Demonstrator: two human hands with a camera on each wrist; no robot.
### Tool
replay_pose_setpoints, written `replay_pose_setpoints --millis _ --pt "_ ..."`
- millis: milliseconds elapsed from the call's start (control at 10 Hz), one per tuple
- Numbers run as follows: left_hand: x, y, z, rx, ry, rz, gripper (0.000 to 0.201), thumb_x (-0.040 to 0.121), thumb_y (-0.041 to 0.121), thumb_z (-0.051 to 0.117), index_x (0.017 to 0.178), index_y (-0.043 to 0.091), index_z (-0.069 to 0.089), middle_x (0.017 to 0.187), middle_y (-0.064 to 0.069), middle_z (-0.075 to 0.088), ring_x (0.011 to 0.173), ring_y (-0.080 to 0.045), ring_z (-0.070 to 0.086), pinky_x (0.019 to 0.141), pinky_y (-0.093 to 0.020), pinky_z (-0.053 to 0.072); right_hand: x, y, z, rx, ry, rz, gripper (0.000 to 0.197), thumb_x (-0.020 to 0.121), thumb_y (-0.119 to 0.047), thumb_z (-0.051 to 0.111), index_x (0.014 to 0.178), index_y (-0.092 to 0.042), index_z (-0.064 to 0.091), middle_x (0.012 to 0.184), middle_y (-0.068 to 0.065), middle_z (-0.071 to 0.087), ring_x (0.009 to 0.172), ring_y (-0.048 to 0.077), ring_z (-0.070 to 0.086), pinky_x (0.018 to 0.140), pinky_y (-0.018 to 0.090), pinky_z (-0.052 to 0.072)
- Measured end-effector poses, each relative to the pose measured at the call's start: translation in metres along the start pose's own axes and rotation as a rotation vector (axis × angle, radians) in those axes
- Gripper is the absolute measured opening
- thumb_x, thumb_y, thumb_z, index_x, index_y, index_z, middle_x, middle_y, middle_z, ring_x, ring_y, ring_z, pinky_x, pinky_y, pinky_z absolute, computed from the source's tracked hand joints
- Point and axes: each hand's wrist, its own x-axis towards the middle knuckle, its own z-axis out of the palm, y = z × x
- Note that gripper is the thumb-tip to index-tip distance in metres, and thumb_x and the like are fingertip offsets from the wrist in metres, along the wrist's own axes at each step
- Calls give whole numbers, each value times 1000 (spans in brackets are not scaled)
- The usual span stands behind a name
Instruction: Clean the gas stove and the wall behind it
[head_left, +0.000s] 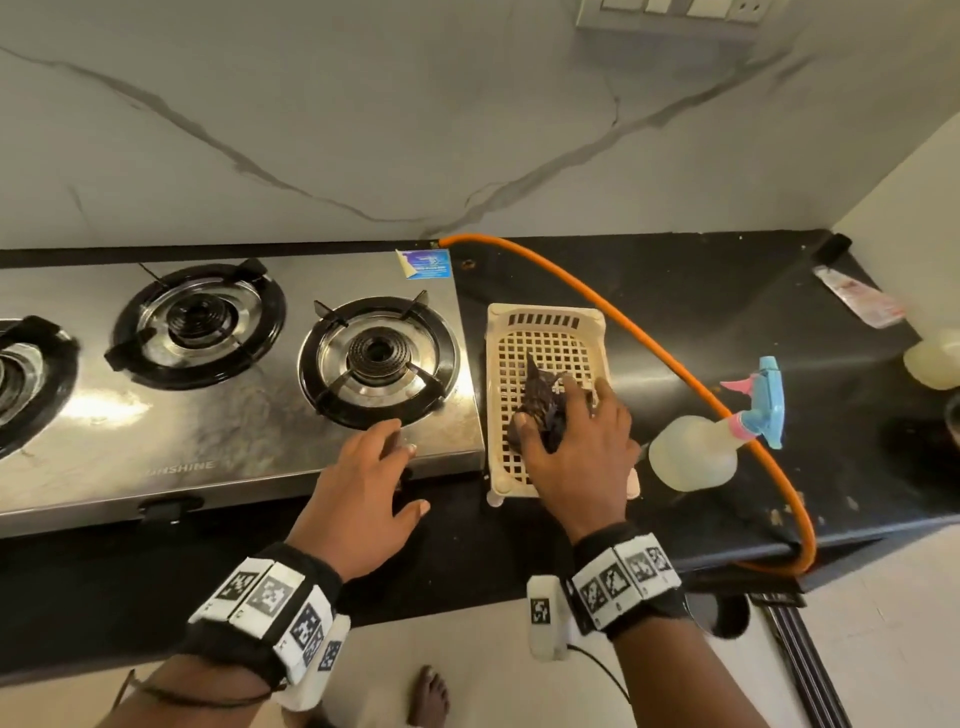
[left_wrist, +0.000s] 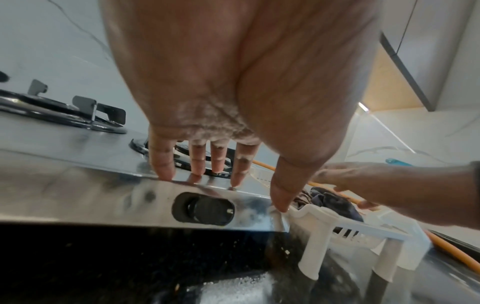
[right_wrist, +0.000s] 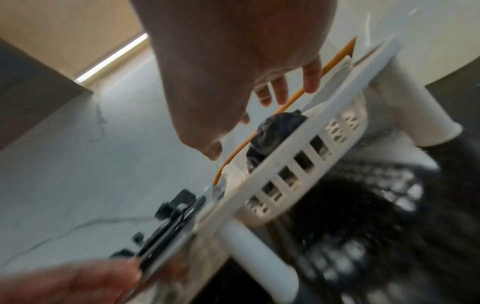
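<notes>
**A:** Where's the gas stove (head_left: 223, 374) sitting for you?

**B:** On the black countertop (head_left: 675, 291), its back edge along the marble wall (head_left: 363, 130). It's a steel three-burner top; the right burner (head_left: 378, 358) is just ahead of your left hand (head_left: 358, 504). A blue sticker (head_left: 425, 264) is peeling at the stove's back right corner.

**A:** What is that hand doing?

**B:** Your fingers are straight and spread, holding nothing. In the left wrist view the fingertips (left_wrist: 163, 170) touch the front edge of the steel top, just above a black control knob (left_wrist: 205, 209).

**A:** And my other hand?

**B:** Your right hand (head_left: 576, 452) is down in the cream plastic basket (head_left: 545, 322), which stands on short legs just beside the stove's right edge. Your thumb and fingers are on either side of a dark crumpled cloth (head_left: 540, 395) lying on the basket's grid. The right wrist view is blurred and shows the fingers spread above the cloth, so I cannot tell whether you've actually got hold of it.

**A:** What else is near me?

**B:** An orange gas hose (head_left: 613, 312) arcs from the stove's back corner, past the basket, to the counter's front edge. Right of the basket, a clear spray bottle (head_left: 696, 452) with a blue and pink trigger lies on its side, touching the hose. Farther back, by the right wall, lies a flat tube (head_left: 857, 296).
</notes>
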Motion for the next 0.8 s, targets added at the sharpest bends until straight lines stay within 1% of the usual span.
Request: replay_pose_setpoints --millis 100,200,300,400,500,600,700,800 --pt "-1 5 -1 54 -7 -2 76 93 53 68 158 24 40 168 1 15 156 -18 17 122 -42 36 -29 1 12 -29 -82 -161 62 94 -73 49 149 -45 45 166 -3 24 155 24 19 119 60 25" --pt "-1 11 0 87 -10 -5 79 93 54 67 159 22 38 168 -1 15 156 -20 16 122 -44 37 -39 14 22 -119 -168 -182 63 96 -79 31 142 -45 57 166 -6 29 153 23 23 117 60 28" --pt "-3 14 2 104 -32 -14 83 94 54 66 162 22 30 168 -1 14 157 -19 12 125 -43 32 -31 28 15 -114 -163 -196 60 96 -79 35 134 -44 64 162 -7 35 150 22 28 115 58 31" --pt "-5 13 4 108 -28 -5 84 95 54 65 163 22 27 168 0 14 157 -19 11 126 -43 29 -20 49 5 -115 -178 -217 52 95 -76 41 128 -45 67 159 -9 40 149 21 30 113 57 34" --pt "-7 11 5 130 -33 2 85 95 53 65 164 23 24 169 0 13 157 -18 10 125 -41 28 -12 73 -4 -101 -185 -238 45 96 -71 47 126 -46 69 157 -9 44 148 19 32 112 56 36" --pt "-7 10 6 134 -27 18 86 95 53 66 164 22 25 170 -1 14 158 -19 11 125 -41 29 -10 81 -7 -114 -204 -246 45 97 -70 45 128 -46 68 158 -9 44 148 20 31 114 55 33" --pt "-7 9 5 124 -34 26 85 95 54 65 164 23 25 170 -1 14 158 -20 12 125 -42 29 -14 73 -6 -77 -162 -223 44 97 -67 50 131 -44 66 157 -8 43 149 21 31 116 58 27" --pt "-7 3 0 63 -27 40 82 95 53 66 162 23 30 170 2 16 157 -17 15 125 -40 29 -20 46 -8 -60 -39 -233 44 95 -58 62 134 -37 63 155 -3 43 149 24 31 118 59 24"
